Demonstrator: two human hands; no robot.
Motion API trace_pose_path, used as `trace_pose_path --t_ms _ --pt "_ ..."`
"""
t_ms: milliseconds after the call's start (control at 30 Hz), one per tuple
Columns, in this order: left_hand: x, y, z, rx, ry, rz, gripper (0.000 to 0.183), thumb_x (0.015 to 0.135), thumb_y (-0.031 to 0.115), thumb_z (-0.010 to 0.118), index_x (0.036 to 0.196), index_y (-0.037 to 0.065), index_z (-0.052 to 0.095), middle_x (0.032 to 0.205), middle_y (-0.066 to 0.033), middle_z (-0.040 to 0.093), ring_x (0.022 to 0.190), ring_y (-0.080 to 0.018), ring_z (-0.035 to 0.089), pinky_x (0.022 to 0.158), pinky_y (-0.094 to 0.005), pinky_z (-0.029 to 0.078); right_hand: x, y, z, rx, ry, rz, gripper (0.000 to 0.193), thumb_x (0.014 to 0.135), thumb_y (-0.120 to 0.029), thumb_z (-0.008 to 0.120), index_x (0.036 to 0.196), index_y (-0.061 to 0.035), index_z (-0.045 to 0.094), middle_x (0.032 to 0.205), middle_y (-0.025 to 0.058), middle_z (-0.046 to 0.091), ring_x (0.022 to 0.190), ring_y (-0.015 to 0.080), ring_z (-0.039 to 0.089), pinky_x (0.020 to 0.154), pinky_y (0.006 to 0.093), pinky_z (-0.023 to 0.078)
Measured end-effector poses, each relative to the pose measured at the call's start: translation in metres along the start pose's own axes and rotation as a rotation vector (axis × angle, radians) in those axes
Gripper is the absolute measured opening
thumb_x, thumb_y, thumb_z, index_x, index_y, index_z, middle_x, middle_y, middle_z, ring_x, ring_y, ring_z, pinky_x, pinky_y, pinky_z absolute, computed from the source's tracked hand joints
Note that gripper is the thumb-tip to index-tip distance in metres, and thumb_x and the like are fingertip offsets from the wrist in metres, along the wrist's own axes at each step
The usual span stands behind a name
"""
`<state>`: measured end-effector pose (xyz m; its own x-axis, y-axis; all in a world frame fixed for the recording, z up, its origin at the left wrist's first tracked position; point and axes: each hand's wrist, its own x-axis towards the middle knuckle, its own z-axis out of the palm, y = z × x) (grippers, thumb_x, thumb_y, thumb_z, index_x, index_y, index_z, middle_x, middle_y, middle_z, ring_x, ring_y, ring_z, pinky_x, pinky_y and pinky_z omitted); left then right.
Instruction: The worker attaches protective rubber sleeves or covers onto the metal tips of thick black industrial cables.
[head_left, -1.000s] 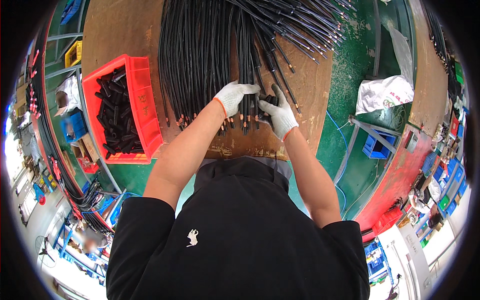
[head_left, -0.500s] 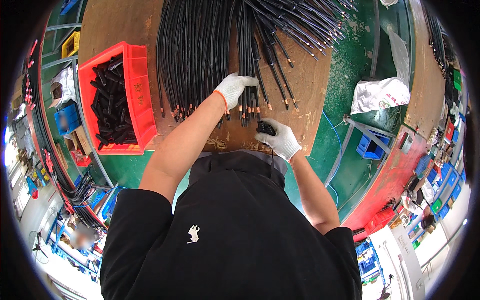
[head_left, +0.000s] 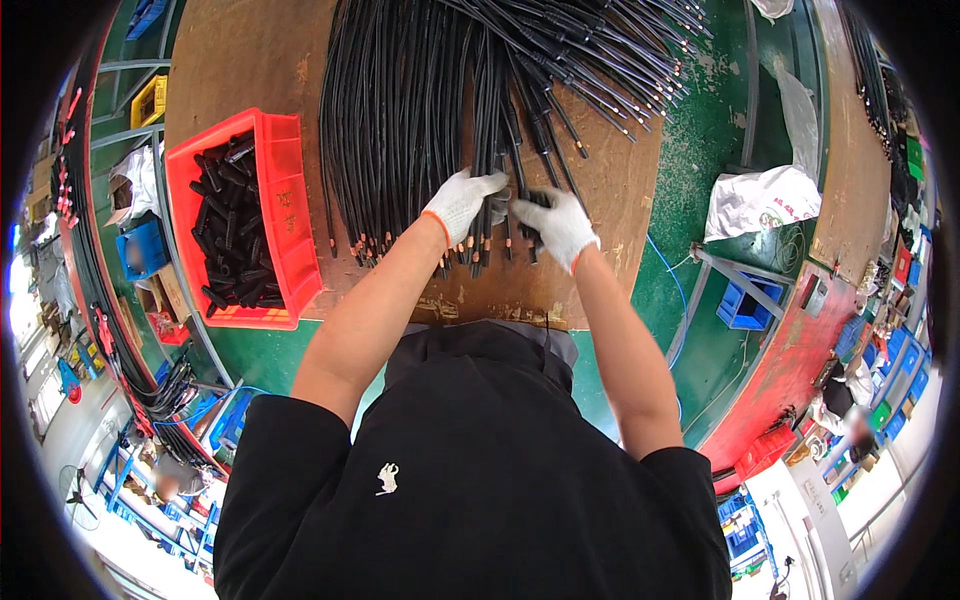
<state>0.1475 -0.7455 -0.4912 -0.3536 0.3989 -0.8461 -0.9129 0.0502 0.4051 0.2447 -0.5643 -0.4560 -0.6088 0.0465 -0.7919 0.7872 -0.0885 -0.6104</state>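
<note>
A large bundle of black cables [head_left: 375, 130] with bare copper ends fans out over the wooden table. My left hand [head_left: 462, 207], in a white glove with an orange cuff, is closed around cables near their ends; its fingertips are partly hidden. Close beside it, my right hand [head_left: 562, 228], gloved too, is bent over a cable end. Dark pieces show under its fingers, like the short black sleeves [head_left: 232, 215] in the red bin [head_left: 288, 215] at the left; how many it holds is hidden.
The wooden table [head_left: 240, 65] ends just in front of my body. A white sack [head_left: 762, 200] lies on a metal frame at the right, above a blue crate [head_left: 748, 300]. A blue hose [head_left: 672, 265] runs along the green floor. Shelving with a yellow bin [head_left: 150, 100] stands at the left.
My right hand has moved forward from the table's near edge to the cable ends beside my left hand, carrying the black pieces. The left hand stays at the cables. The view has shifted slightly.
</note>
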Motion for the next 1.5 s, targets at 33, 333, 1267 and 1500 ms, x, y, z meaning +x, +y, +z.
trace_pose_path --t_ms 33,333,1267,1500 --pt "-0.002 0.002 -0.006 0.031 -0.045 0.026 0.025 0.102 0.025 0.076 0.116 0.006 0.065 0.094 -0.0095 0.075 0.073 -0.0201 0.072 0.070 -0.0365 0.062 0.011 -0.013 -0.002 -0.081 0.030 -0.015 0.057 0.096 -0.031 0.079 0.139 0.0049 0.068 0.100 0.0105 0.077 0.073 0.0154 0.070 0.057 0.0306 0.056" --pt "-0.016 0.016 -0.019 -0.160 -0.092 -0.046 0.019 0.103 0.018 0.072 0.112 0.002 0.067 0.096 -0.0125 0.076 0.079 -0.0263 0.076 0.076 -0.0396 0.065 0.089 -0.071 -0.010 0.107 0.328 -0.227 0.057 0.104 -0.042 0.070 0.142 0.0000 0.063 0.101 0.0112 0.074 0.080 0.0163 0.069 0.066 0.0322 0.058" --pt "0.009 0.010 -0.019 0.127 -0.017 -0.027 0.019 0.091 0.010 0.075 0.106 -0.001 0.078 0.100 -0.0133 0.078 0.083 -0.0242 0.076 0.078 -0.0397 0.064 -0.067 0.073 0.028 -0.193 -0.101 -0.085 0.063 0.095 -0.029 0.082 0.147 0.0010 0.064 0.122 0.0171 0.078 0.098 0.0196 0.073 0.086 0.0348 0.060" --pt "0.010 0.006 -0.011 0.157 0.065 0.016 0.026 0.087 0.010 0.078 0.110 -0.001 0.073 0.091 -0.0097 0.074 0.072 -0.0201 0.072 0.060 -0.0367 0.058 -0.069 0.085 0.029 -0.187 -0.168 -0.061 0.065 0.095 -0.028 0.083 0.146 0.0057 0.063 0.131 0.0183 0.076 0.112 0.0205 0.071 0.099 0.0341 0.057"
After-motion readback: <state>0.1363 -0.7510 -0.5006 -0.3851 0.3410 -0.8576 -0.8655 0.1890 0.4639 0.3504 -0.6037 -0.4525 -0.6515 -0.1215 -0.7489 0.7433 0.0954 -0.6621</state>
